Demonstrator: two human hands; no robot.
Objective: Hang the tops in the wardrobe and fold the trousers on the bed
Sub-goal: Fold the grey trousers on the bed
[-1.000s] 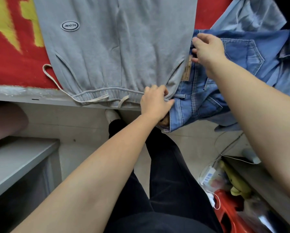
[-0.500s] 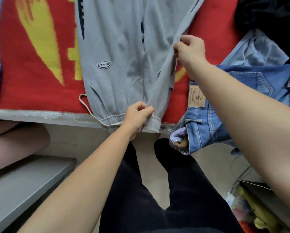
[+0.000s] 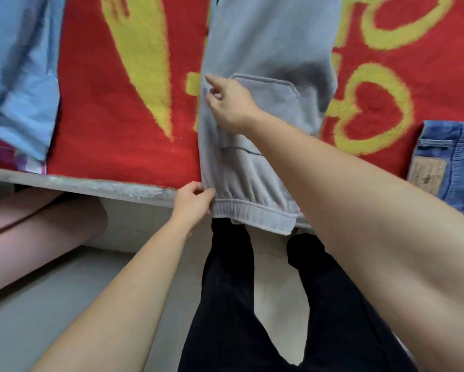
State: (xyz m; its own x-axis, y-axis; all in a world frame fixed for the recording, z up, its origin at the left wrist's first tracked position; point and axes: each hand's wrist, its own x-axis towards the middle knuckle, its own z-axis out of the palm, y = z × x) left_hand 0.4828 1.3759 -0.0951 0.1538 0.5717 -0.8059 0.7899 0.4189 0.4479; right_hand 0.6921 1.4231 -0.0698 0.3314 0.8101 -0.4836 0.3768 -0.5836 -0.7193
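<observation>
Folded over since a moment ago, the grey trousers (image 3: 268, 108) now lie doubled lengthwise on the red blanket (image 3: 118, 124), with the waistband hanging over the near edge of the bed (image 3: 91, 183). Nearest, the left hand (image 3: 194, 201) pinches the waistband corner. Farther up, the right hand (image 3: 230, 103) sits at the trousers' left edge, forefinger out; I cannot tell whether it grips. Jeans (image 3: 451, 162) lie to the right.

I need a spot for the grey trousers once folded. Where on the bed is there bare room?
Two bare stretches of red blanket: a wide one between the light blue garment and the grey trousers, a narrower one between the trousers and the jeans. The left and right ends are crowded with those clothes.
</observation>
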